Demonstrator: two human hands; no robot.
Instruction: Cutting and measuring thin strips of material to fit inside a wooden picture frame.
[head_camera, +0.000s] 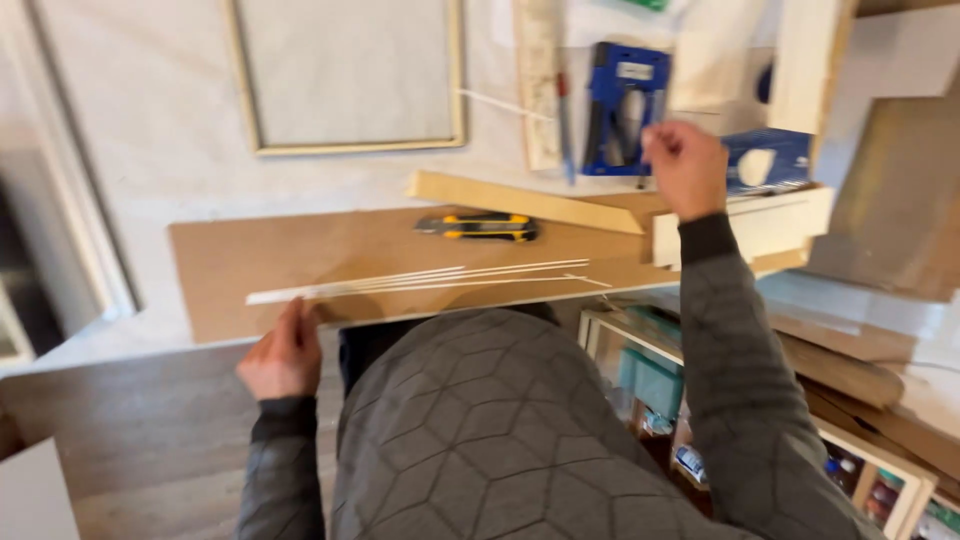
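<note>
Head view: white strips (420, 280) lengthwise left-right.

Grey quilted top (hexagon-stitched), dark ribbed cuffs, bare hands (685, 165).

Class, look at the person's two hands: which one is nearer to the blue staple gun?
Right. The right hand is raised just beside the blue staple gun, at its right edge. The left hand rests far away on the near edge of the brown board.

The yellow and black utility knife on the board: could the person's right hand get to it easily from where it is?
Probably yes: the right hand hovers just beyond the utility knife, and only a low wooden strip lies between them.
</note>
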